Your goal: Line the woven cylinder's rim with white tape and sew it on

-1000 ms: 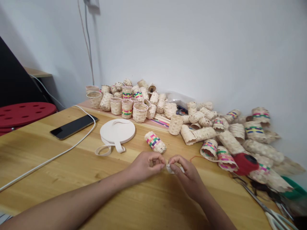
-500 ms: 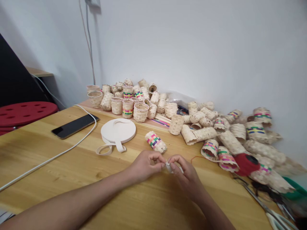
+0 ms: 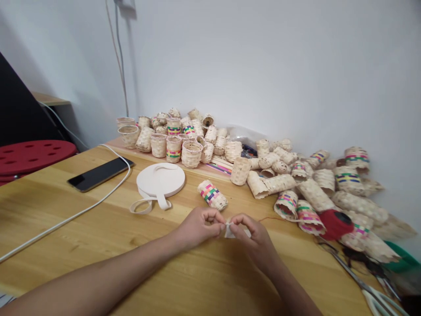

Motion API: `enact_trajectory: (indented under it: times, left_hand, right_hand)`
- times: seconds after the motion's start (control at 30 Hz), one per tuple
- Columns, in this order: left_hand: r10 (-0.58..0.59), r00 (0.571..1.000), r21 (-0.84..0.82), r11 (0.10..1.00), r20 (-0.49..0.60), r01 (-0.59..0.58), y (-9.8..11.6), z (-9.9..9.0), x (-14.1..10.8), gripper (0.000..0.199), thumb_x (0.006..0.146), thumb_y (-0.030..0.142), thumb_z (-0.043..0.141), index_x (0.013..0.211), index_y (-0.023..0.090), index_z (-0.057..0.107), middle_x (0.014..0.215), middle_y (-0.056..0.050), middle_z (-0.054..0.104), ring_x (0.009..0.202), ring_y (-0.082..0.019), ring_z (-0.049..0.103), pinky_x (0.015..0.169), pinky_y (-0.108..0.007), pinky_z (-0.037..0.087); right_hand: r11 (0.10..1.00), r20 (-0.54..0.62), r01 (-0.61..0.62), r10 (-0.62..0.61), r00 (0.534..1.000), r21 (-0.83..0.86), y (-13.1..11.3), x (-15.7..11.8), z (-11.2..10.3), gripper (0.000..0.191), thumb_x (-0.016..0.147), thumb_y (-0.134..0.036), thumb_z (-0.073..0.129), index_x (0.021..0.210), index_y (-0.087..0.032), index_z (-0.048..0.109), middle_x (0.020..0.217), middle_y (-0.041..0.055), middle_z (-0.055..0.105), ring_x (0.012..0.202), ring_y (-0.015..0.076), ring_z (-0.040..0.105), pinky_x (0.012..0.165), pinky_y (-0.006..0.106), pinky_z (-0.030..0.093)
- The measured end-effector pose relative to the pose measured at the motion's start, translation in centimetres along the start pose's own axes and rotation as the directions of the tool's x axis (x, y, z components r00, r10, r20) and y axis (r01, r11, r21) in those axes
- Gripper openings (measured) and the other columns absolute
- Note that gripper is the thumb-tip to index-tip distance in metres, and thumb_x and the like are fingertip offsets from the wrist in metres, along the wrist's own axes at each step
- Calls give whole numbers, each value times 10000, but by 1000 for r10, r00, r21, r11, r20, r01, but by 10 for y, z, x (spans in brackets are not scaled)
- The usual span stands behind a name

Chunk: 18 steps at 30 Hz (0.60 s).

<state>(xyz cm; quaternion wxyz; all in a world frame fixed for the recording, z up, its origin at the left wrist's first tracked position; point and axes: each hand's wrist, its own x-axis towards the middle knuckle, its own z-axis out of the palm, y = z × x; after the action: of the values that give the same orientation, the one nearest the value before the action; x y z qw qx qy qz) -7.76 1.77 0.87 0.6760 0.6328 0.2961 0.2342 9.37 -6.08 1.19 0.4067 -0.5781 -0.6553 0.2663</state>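
Between my two hands is a small piece of white ribbon [image 3: 230,232], low over the table. My left hand [image 3: 201,229] pinches its left edge with thumb and forefinger. On the other side my right hand [image 3: 251,237] grips it the same way, hiding part of it. An orange thread [image 3: 271,218] runs along the table from behind my right hand. Just beyond my fingers lies a small woven basket [image 3: 212,195] with pink, green and purple bands. To the left, a flat roll of white ribbon [image 3: 161,180] has its loose end curled on the wood.
Many woven baskets [image 3: 192,153] are heaped along the wall. A phone [image 3: 100,174] and a white cable [image 3: 98,202] lie at left. At right are a red spool [image 3: 335,224], scissors [image 3: 365,285] and a green container [image 3: 401,258]. A red stool [image 3: 36,156] stands beyond the table.
Both hands keep their pinch at nearly the same spot. More of the white ribbon shows below my fingertips now. The whole view has shifted slightly.
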Motion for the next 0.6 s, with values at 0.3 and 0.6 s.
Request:
enact_trajectory:
  times: [0.3, 0.6]
  left_hand:
    - [23, 1000, -46, 999, 6, -23, -4, 0, 3, 370, 626, 452, 705, 732, 115, 595, 509, 39, 500, 469, -63, 381, 479, -190, 245]
    - [87, 996, -207, 975, 7, -84, -11, 0, 8, 473, 621, 505, 753, 838, 132, 557, 551, 49, 512, 487, -65, 427, 505, -186, 297]
  right_hand:
    - [987, 58, -81, 73, 996, 139, 2, 3, -2, 377, 930, -466, 403, 796, -176, 602, 747, 19, 596, 699, 156, 534, 644, 250, 421]
    - [999, 53, -16, 18, 998, -33, 5, 3, -1, 225, 881, -375, 546, 805, -185, 639, 724, -3, 623, 670, 142, 554, 625, 236, 430]
